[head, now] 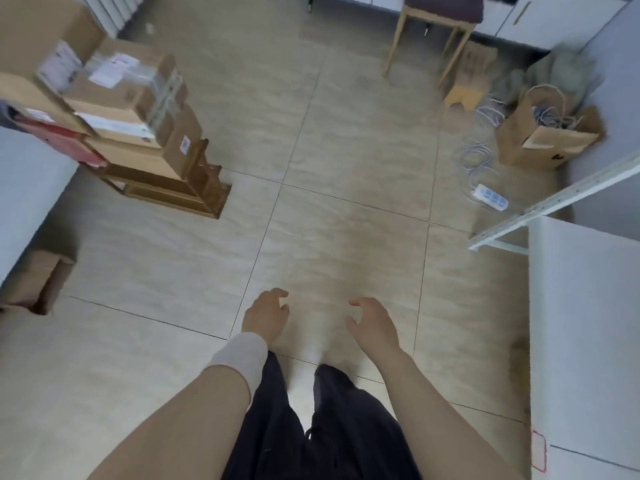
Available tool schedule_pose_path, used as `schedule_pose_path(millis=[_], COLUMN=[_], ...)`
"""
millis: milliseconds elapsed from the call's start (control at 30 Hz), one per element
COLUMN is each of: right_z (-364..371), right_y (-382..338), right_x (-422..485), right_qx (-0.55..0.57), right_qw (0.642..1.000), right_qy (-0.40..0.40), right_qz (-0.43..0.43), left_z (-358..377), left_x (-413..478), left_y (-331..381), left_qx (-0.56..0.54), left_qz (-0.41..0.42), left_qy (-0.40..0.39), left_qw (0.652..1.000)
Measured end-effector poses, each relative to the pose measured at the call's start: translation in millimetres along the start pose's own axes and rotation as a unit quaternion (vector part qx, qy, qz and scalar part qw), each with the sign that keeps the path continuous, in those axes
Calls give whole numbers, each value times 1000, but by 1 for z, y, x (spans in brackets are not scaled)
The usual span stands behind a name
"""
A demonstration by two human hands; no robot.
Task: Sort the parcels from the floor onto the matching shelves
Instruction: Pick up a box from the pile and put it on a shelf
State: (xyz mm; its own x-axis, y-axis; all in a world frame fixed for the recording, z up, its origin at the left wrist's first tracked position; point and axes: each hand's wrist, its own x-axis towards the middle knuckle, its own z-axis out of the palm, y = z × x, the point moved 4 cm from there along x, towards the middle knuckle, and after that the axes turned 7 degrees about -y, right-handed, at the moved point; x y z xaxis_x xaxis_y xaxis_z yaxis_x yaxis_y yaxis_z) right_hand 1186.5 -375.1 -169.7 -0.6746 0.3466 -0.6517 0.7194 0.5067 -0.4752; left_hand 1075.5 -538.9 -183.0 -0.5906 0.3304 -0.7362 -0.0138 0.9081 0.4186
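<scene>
Our left hand (266, 315) and right hand (372, 323) hang in front of us, both empty, fingers loosely curled, above the tiled floor (346, 168). Well apart, at upper left, the cardboard parcels (128, 109) lie stacked on a low wooden rack (180, 192). One more cardboard box (38, 278) sits on the floor at the left edge. At right, a brown paper bag (540, 140) holds tangled cables (554, 117), near a white power strip (490, 197) and a white metal shelf rail (554, 199).
</scene>
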Motion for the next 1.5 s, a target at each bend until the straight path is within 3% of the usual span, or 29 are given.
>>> schedule_pose_path(millis=[200, 500, 767, 1100, 1500], right_z=[52, 100, 92, 51, 54], right_y=[-114, -246, -336, -447, -542], right_x=[41, 93, 160, 256, 351], right_qx=[-102, -183, -191, -121, -16], right_qw=[992, 972, 967, 974, 992], right_qy=[-56, -94, -91, -94, -82], right_qz=[-53, -114, -143, -166, -97], left_z=[-88, -165, -252, -380, -503], left_x=[8, 21, 76, 155, 262], left_y=[-91, -183, -188, -165, -183], left_qx=[-64, -127, -148, -164, -164], left_qz=[-45, -110, -95, -89, -52], left_qy=[62, 89, 126, 165, 129], left_qw=[995, 982, 976, 969, 977])
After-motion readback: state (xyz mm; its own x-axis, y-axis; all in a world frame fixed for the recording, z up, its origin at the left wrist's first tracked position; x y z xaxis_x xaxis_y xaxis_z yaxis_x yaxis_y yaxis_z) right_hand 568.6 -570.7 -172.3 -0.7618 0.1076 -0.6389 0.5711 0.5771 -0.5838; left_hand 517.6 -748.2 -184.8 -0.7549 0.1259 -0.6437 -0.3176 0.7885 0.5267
